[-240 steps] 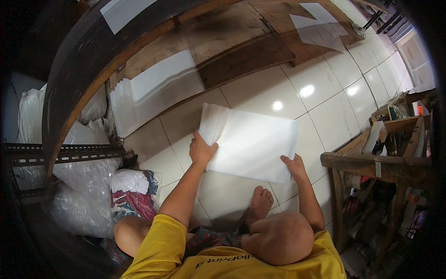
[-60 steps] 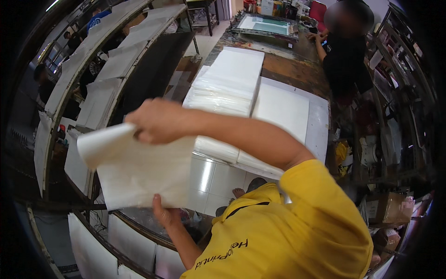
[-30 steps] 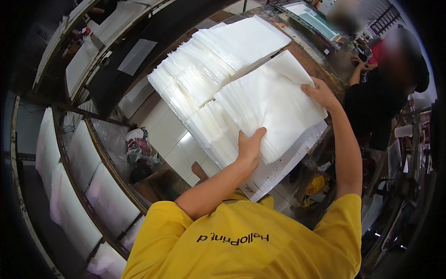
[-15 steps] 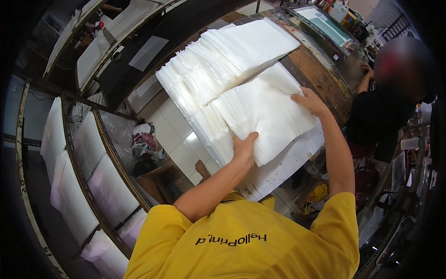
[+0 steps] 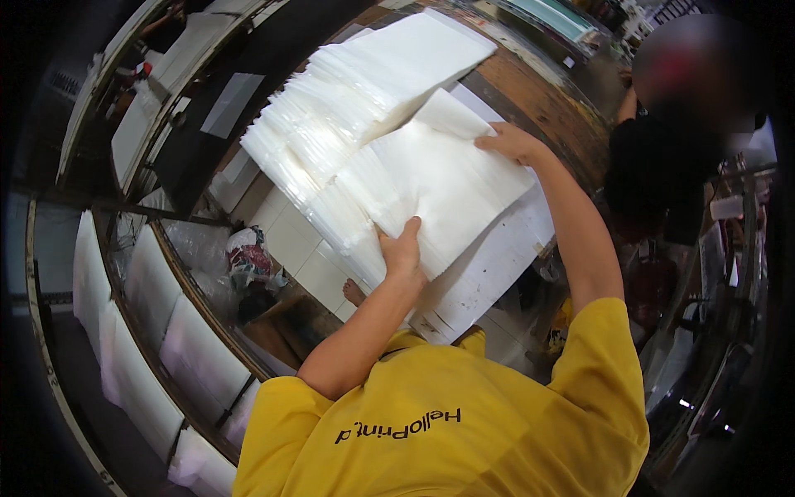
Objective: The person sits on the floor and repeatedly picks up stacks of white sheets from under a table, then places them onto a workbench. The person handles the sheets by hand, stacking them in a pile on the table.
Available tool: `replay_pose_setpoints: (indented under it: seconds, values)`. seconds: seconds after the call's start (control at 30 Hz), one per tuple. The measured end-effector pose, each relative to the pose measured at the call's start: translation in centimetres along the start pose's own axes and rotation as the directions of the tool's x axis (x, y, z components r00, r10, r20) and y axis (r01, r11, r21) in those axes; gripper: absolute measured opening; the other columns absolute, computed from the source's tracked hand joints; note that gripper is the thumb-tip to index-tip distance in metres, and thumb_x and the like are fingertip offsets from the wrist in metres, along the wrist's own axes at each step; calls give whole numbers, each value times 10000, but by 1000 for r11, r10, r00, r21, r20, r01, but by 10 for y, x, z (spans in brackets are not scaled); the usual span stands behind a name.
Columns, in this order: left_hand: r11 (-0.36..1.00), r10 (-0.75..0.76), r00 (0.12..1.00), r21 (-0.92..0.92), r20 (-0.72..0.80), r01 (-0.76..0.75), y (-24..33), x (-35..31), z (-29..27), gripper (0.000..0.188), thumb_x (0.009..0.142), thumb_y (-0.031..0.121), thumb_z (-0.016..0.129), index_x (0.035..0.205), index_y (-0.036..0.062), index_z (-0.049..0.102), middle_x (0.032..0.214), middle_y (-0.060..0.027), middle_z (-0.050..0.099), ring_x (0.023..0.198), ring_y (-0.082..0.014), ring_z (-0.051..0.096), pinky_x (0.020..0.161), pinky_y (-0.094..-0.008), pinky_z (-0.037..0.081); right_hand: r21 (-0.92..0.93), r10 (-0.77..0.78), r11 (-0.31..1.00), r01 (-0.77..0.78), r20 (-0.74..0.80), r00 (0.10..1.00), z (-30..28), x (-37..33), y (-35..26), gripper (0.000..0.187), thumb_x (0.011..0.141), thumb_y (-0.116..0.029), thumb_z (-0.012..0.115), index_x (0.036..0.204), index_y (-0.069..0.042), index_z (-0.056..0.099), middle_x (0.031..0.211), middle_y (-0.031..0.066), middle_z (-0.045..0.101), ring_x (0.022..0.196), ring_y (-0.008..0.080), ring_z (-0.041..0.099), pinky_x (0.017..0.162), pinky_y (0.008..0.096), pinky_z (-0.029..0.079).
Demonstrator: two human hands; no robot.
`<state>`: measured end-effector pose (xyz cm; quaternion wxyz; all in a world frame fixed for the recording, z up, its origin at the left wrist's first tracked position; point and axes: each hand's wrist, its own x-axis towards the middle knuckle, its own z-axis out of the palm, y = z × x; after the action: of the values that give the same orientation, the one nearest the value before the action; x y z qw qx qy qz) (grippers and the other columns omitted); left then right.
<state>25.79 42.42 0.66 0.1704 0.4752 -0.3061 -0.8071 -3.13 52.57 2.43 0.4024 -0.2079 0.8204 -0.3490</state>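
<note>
My left hand [image 5: 403,251] grips the near left part of a stack of white sheets [image 5: 460,178], thumb on top and fingers tucked out of sight. At the stack's far right edge, my right hand [image 5: 512,143] is closed on it as well, its thumb hidden or hard to make out. The top sheet bulges and creases between the two hands. Just beyond lies a larger pile of white, slightly see-through sheets [image 5: 397,70], its left ends fanned out in uneven layers. Under the held stack, a white board [image 5: 489,269] with dark specks sticks out toward me.
A worn brown wooden table [image 5: 530,87] carries the piles. Another person [image 5: 662,157] in dark clothing is close by on the right. Racks at left hold several white panels [image 5: 203,352]. Clear plastic and a bundle [image 5: 247,253] lie by the tiled floor [image 5: 319,277].
The whole scene has shifted up and left in the picture as my view moved. Both hands keep their hold on the stack, which looks much the same.
</note>
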Motion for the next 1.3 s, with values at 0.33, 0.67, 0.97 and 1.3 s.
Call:
replay_pose_setpoints:
  seconds: [0.33,0.67,0.97,1.3]
  values:
    - [983,67,994,177,-87,-51,-2,-1,5,567,884,93,606,1395,-34,396,1322,-171,529,1153,-272,565,964,-377,482,-171,60,984,-44,92,994,-6,20,-18,594,777,-344,716,1286,-65,592,1129,113,652,913,233,638,725,390,532]
    - [982,96,995,163,-33,-89,-8,3,4,568,888,55,571,1418,-16,378,1349,-173,508,1176,-280,560,972,-381,486,-222,54,975,-24,131,990,-7,32,-11,476,759,-326,696,1176,-101,659,1023,92,667,823,203,628,653,380,516]
    - [986,47,999,160,0,-47,-6,7,-1,592,896,32,550,1448,-3,338,1381,-158,483,1207,-286,539,1001,-404,467,-100,32,995,-19,134,991,-4,38,-1,428,728,-308,706,1101,-101,674,861,72,637,647,179,570,534,357,457]
    - [986,10,998,164,63,-20,6,-8,-2,637,894,57,595,1460,5,309,1376,-160,483,1227,-273,516,1022,-397,448,-238,58,971,-34,97,994,1,23,-18,513,774,-272,709,1224,-47,607,985,118,644,705,191,592,536,357,450]
